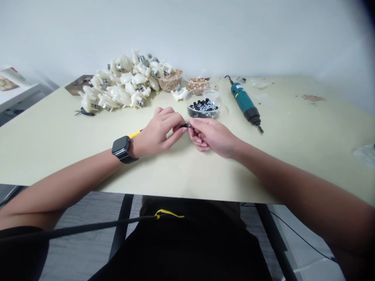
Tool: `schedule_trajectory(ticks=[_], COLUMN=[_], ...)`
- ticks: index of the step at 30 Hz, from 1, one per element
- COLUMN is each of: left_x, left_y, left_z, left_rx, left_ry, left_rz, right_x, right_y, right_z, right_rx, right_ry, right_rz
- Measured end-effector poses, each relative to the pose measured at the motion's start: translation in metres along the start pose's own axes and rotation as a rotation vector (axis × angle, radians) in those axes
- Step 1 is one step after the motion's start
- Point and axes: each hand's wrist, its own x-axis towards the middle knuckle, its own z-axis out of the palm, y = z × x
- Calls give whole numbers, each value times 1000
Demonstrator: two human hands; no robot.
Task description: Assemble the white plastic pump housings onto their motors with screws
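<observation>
While a small black-and-silver piece (185,125) is pinched between the fingertips of both hands (165,130), black and silver parts (204,105) are held in the round clear plastic tub (202,113).

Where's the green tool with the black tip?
In the head view, the green tool lies on the table, to the right of the clear bowl with black and silver bits, its tip pointing towards the person.
</observation>
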Motion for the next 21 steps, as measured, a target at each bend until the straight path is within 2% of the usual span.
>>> schedule_trajectory(ticks=[3,6,8,10,13,15,17,19,20,21], left_x=[1,1,0,0,-1,-1,-1,-1,-1,-1], left_y=[3,7,10,12,14,13,10,6,6,5], left_z=[-1,-2,-1,-1,0,1,2,2,2,1], left_rx=[-118,-255,-342,-400,-341,-192,-35,37,34,10], left_ry=[-21,-44,-48,-50,-40,-16,15,38,41,40], left_rz=[-90,-198,-241,-263,-233,-152,-44,31,38,21], right_x=[2,4,4,3,0,-1,-2,-3,-3,-2], right_y=[5,8,8,8,6,3,-1,-4,-4,-4], right_z=[-9,-13,-13,-11,-5,-1,1,1,0,0], right_rx=[-359,-642,-722,-752,-649,-403,-90,105,117,69], right_ry=[121,138,126,128,156,96,-34,-133,-133,-93], right_rz=[-328,-616,-719,-749,-647,-439,-159,39,58,12])
